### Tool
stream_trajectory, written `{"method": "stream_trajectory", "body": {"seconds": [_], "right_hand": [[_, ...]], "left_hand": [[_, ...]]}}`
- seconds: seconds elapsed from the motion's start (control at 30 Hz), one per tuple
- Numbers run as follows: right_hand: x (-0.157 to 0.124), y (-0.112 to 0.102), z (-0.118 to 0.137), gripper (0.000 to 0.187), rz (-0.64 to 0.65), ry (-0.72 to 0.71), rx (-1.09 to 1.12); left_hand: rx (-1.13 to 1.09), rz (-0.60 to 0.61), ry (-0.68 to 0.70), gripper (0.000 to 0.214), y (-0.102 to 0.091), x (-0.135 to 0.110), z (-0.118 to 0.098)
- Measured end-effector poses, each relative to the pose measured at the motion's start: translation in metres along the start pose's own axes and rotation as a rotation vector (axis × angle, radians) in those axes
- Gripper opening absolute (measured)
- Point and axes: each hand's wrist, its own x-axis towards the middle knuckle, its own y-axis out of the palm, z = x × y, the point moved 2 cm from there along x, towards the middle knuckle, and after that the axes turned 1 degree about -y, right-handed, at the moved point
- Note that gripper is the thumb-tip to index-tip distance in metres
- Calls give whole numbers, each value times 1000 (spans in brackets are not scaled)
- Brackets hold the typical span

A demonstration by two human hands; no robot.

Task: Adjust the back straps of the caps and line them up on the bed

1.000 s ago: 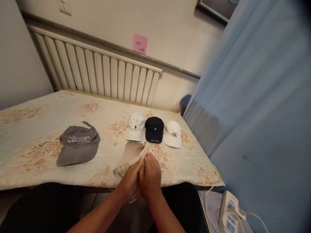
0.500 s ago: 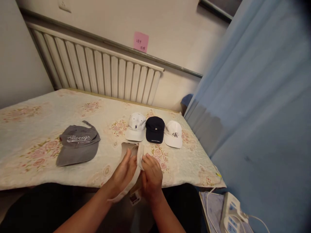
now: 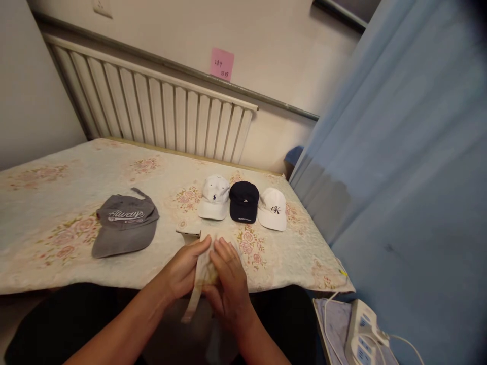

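Note:
Both hands hold a beige cap (image 3: 202, 253) at the near edge of the table. My left hand (image 3: 184, 268) grips it from the left and my right hand (image 3: 228, 281) covers it from the right. The cap is folded between them, and its strap hangs down below the table edge. Part of its brim shows flat on the cloth beyond my fingers. Just past the hands stand three small caps in a row: a white one (image 3: 213, 197), a navy one (image 3: 244, 202) and a white one with black letters (image 3: 273, 209).
A grey cap (image 3: 125, 225) with white lettering lies to the left on the floral tablecloth (image 3: 57, 203). A radiator (image 3: 152, 111) runs along the wall behind. A blue curtain (image 3: 399, 152) hangs at the right, with a white power strip (image 3: 363, 337) below it.
The beige cap has been folded and pulled in toward me between my hands. Its strap now hangs straight down over the table edge instead of sticking out to the left.

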Motion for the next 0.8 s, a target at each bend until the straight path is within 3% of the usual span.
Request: {"method": "stream_trajectory", "body": {"seconds": [0.2, 0.4, 0.6, 0.8], "right_hand": [[-1, 8, -22, 58, -27, 76, -35], [-6, 13, -45, 54, -65, 311, -2], [18, 9, -29, 56, -133, 200, -27], [18, 29, -29, 58, -26, 138, -60]], "left_hand": [[-44, 11, 87, 36, -1, -13, 5], [-38, -3, 207, 42, 2, -13, -2], [42, -35, 415, 44, -7, 8, -11], [44, -76, 417, 37, -20, 23, 7]]}}
